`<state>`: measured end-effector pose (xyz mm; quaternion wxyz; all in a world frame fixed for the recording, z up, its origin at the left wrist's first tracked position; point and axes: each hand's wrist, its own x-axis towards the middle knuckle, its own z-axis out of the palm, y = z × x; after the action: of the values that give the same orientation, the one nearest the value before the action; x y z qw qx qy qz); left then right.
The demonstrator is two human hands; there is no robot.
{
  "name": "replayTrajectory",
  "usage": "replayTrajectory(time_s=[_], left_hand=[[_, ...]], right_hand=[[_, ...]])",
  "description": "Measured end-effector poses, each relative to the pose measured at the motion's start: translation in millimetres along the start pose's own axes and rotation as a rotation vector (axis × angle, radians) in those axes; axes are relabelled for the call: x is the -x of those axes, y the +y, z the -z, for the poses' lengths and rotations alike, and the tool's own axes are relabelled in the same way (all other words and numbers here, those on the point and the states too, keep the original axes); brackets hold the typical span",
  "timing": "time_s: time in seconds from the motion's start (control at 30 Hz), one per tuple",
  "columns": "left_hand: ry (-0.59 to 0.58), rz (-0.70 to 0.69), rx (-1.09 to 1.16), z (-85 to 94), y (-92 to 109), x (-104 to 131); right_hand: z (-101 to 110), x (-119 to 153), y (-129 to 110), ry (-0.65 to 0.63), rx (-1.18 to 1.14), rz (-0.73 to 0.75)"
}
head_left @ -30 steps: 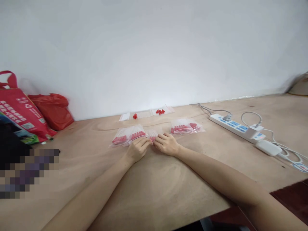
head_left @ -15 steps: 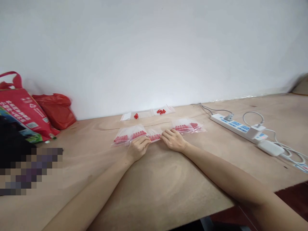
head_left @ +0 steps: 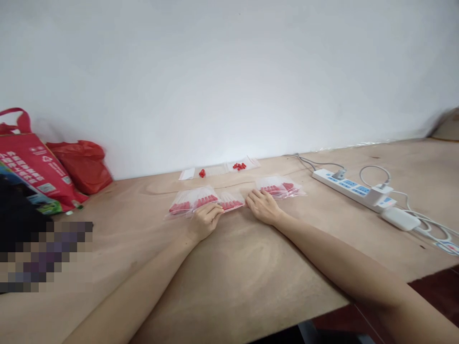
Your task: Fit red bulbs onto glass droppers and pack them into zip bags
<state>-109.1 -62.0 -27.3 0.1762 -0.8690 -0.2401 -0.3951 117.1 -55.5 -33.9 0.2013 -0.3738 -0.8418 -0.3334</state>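
Near the middle of the wooden table, my left hand [head_left: 206, 220] pinches the lower left corner of a clear zip bag [head_left: 232, 199] with a row of small red pieces inside. My right hand [head_left: 263, 206] rests just right of that bag, apart from it, its fingers bent and loosely parted with nothing visible in them. Beyond my left hand lie two similar zip bags, a left one [head_left: 180, 198] and a middle one [head_left: 207, 193], their edges overlapping. Close to my right fingertips are more zip bags [head_left: 278, 184] of red pieces, partly overlapped.
Against the wall, loose red pieces [head_left: 239, 166] and a small red cluster [head_left: 202, 173] lie on flat clear bags. A white power strip [head_left: 353, 189] with plugs, charger and cables stands right. At left are a red printed bag [head_left: 39, 167] and a red plastic bag [head_left: 82, 165].
My right hand has let go of the zip bag's right side and moved slightly right. My left hand keeps its pinch on the left corner.
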Motion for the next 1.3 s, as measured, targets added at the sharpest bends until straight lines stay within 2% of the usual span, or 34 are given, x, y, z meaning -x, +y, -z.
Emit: replayTrajectory(time_s=[0.27,0.5,0.63,0.73,0.83,1.0,1.17,1.3], left_hand=[[0.012,0.036,0.002,-2.6,-2.1,0.6],[-0.063,0.062,-0.042,-4.0,-1.1,-4.4],[-0.113,0.176,-0.166,-1.0,-1.2,-5.1],[-0.115,0.245,-0.208,0.3,-1.7,-3.2],[-0.121,0.319,-0.238,4.0,-2.4,1.3],[-0.179,0.454,-0.262,16.2,-11.5,11.4],[-0.212,0.435,-0.177,18.6,-29.0,20.3],[-0.141,0.381,-0.171,16.3,-32.1,20.5]], right_hand=[[4.7,4.1,5.7,0.052,-0.068,-0.046],[-2.7,-7.5,-8.1,0.089,-0.105,0.077],[-13.6,-11.5,-6.3,0.074,-0.093,-0.008],[-17.6,-12.7,-3.7,0.003,-0.116,-0.102],[-15.3,-10.3,-1.9,-0.058,-0.192,-0.143],[-4.3,2.5,4.6,-0.079,-0.294,-0.211],[-3.6,7.8,7.3,-0.077,-0.312,-0.234],[-12.7,-1.2,1.7,-0.079,-0.318,-0.229]])
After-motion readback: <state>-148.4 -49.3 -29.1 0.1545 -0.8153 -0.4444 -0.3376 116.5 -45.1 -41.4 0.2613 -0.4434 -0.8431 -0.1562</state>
